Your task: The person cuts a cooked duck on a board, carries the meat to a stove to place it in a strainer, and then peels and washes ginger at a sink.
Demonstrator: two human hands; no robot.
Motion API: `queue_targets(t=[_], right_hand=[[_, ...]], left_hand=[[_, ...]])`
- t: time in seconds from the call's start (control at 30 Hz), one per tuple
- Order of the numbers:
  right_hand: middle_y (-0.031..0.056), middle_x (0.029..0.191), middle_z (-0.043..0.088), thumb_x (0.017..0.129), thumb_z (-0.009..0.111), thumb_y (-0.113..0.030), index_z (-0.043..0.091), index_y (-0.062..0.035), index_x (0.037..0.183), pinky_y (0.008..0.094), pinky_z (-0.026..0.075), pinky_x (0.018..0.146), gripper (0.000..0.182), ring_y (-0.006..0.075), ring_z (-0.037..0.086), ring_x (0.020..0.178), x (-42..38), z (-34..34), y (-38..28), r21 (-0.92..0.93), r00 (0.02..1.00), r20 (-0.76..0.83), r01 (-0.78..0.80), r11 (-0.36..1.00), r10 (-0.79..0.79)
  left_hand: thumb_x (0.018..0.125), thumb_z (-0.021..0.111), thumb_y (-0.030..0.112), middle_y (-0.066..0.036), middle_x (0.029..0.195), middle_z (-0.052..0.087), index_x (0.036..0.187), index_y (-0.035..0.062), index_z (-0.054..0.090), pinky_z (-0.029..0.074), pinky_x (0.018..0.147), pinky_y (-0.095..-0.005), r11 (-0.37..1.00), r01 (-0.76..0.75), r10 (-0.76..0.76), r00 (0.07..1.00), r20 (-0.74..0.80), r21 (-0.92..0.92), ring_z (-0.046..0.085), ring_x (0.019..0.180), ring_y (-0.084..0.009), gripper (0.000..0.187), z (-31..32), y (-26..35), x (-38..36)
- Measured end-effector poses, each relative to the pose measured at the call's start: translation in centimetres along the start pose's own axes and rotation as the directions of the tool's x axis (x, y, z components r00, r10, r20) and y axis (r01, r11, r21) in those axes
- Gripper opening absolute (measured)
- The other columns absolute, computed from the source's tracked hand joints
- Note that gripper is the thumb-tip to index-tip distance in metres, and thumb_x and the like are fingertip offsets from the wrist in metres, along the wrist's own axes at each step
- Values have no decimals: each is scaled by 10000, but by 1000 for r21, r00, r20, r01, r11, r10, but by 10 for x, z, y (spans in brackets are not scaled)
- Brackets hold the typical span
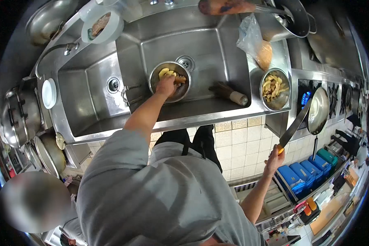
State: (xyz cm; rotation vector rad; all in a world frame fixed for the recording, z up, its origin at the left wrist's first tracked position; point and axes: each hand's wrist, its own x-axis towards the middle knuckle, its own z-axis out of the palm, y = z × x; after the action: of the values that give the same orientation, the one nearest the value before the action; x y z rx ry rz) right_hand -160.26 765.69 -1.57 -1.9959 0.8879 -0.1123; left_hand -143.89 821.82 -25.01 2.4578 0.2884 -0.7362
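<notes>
My left hand (pixel 166 86) reaches down into a round metal bowl (pixel 185 94) standing in the larger sink basin. Pale yellow slices (pixel 166 73) and a brown piece (pixel 179 79) lie around its fingers, whose tips are hidden among them; I cannot tell whether they grip anything. Out to the right, my right hand (pixel 273 160) is closed around the orange handle of a large knife (pixel 293 129). The wide blade points up and away, its tip close to a frying pan (pixel 318 110) by the stove.
A second metal bowl (pixel 287 99) with yellow cut pieces stands on the right counter beside a plastic bag (pixel 250 37). A brush-like bundle (pixel 229 94) lies in the sink (pixel 160 45). A blue flame (pixel 305 98) burns on the stove. Another person (pixel 71 227) is at lower left.
</notes>
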Motion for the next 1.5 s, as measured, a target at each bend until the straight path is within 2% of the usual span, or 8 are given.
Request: queue_targets(t=[0.37, 0.57, 0.63, 0.83, 0.87, 1.0, 1.2, 1.5], right_hand=[[46, 932, 679, 972, 699, -183, 588, -65, 1120, 292, 525, 542, 219, 148, 648, 688, 29, 73, -114, 417, 998, -33, -40, 908, 60], [17, 733, 607, 840, 785, -96, 590, -44, 887, 300, 525, 500, 207, 126, 601, 580, 102, 117, -102, 285, 997, -71, 24, 958, -4], [20, 708, 605, 850, 778, -105, 594, -33, 878, 311, 499, 479, 200, 119, 585, 571, 85, 121, -105, 328, 998, -59, 0, 945, 20], [13, 757, 626, 900, 760, -189, 631, -43, 973, 281, 484, 535, 208, 108, 582, 616, 63, 80, -74, 79, 963, -210, 186, 979, -167], [1, 772, 628, 914, 744, -189, 643, -52, 1011, 269, 480, 554, 195, 99, 579, 641, 68, 78, -53, -151, 860, -295, 389, 909, -417], [-25, 775, 605, 970, 674, -137, 666, -31, 1108, 230, 442, 564, 174, 62, 533, 664, -2, 41, -104, 489, 982, 137, 46, 871, -128], [-9, 759, 581, 983, 680, -165, 689, -14, 1135, 223, 448, 570, 214, 45, 552, 687, 17, 21, -96, 220, 947, 267, 119, 968, -177], [132, 862, 736, 1002, 611, -166, 686, 38, 1175, 317, 541, 765, 278, 170, 689, 803, 12, 12, -117, 142, 840, 352, 387, 911, -412]], left_hand=[[955, 565, 209, -125, 1129, 698, 1095, 102, 628, 507, 972, -480, 764, -315, 351, 935, 48, 562, 613, 1157, -328, 187, 21, 31, 36], [872, 788, 333, -163, 1072, 727, 1094, 57, 666, 549, 898, -426, 954, 6, -82, 967, -242, -300, 706, 993, -369, 375, -31, 34, 0], [928, 735, 295, -108, 1046, 731, 1094, 70, 658, 565, 872, -402, 601, -67, -39, 993, -112, -796, 714, 981, -297, 290, -55, 40, -24], [983, 654, 222, -88, 1111, 716, 1121, 113, 628, 574, 759, -389, -287, 252, 233, 954, 188, -924, 700, 919, -235, 178, -95, 64, -65], [981, 652, 215, -102, 1133, 710, 1096, 115, 633, 572, 751, -386, -277, 237, 219, 959, 179, -931, 696, 912, -236, 154, -101, 78, -74], [962, 588, 366, -195, 1257, 651, 1143, 63, 629, 536, 905, -491, -372, 202, 387, 921, 47, -906, 657, 1005, -335, 355, -144, 185, -138], [953, 555, 378, -226, 1403, 531, 1375, 31, 539, 464, 1028, -478, -418, 224, 579, 813, -68, -881, 586, 1120, -345, 547, -148, 266, -178], [1033, 623, 335, -47, 986, 615, 1127, 130, 576, 521, 838, -406, -164, 100, 528, 849, -2, -981, 638, 977, -243, 230, -124, 316, -171]])
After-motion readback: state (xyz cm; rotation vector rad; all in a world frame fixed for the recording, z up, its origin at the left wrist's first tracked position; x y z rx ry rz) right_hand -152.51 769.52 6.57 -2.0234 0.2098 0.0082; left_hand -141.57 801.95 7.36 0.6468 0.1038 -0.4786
